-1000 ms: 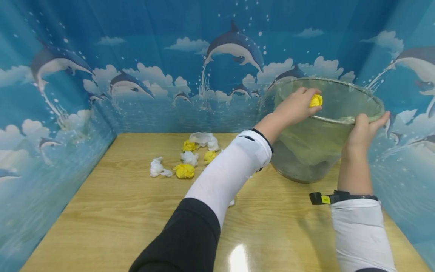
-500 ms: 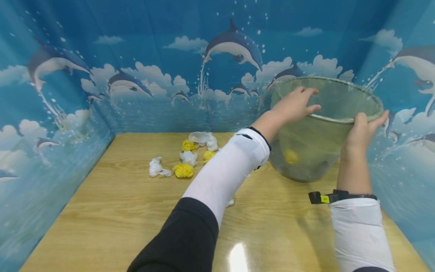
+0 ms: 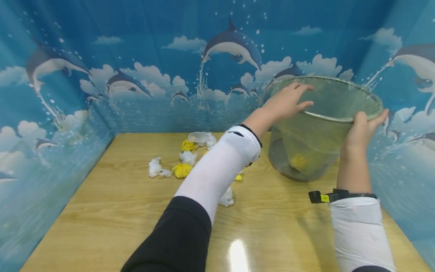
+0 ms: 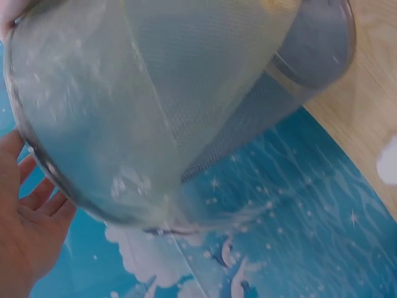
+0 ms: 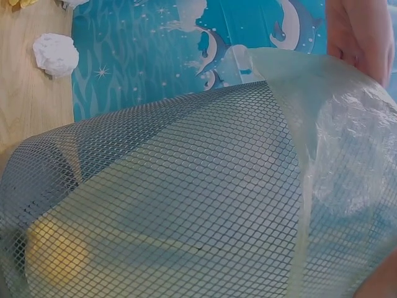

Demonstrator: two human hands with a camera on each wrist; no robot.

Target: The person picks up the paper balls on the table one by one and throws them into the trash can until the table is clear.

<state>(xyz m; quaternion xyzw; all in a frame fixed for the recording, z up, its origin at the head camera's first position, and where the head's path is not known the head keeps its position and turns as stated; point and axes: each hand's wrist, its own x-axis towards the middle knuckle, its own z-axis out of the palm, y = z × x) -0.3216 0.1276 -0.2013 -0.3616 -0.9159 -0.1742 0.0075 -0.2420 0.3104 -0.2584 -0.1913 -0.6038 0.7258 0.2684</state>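
A mesh wastebasket (image 3: pixel 314 151) with a thin pale-green bin liner (image 5: pixel 360 149) over its rim leans at the right of the table. My right hand (image 3: pixel 361 132) grips the rim at its near right, thumb over the edge. At the rim's left side is my left hand (image 3: pixel 283 102), fingers loosely spread and nothing between them; in the left wrist view this hand (image 4: pixel 31 230) has its fingertips close to the rim. Low inside the bin a yellow crumpled paper ball (image 5: pixel 56 248) shows through mesh and liner.
Several crumpled yellow (image 3: pixel 182 170) and white (image 3: pixel 155 168) paper balls lie on the wooden table (image 3: pixel 119 211), left of the bin. Another white ball (image 3: pixel 227 197) is partly behind my left forearm. A dolphin-print curtain (image 3: pixel 153 45) encloses the back and sides.
My left hand has let go of the yellow paper ball, which dropped into the wastebasket. That hand has then drawn slightly left. My right hand still holds the rim.
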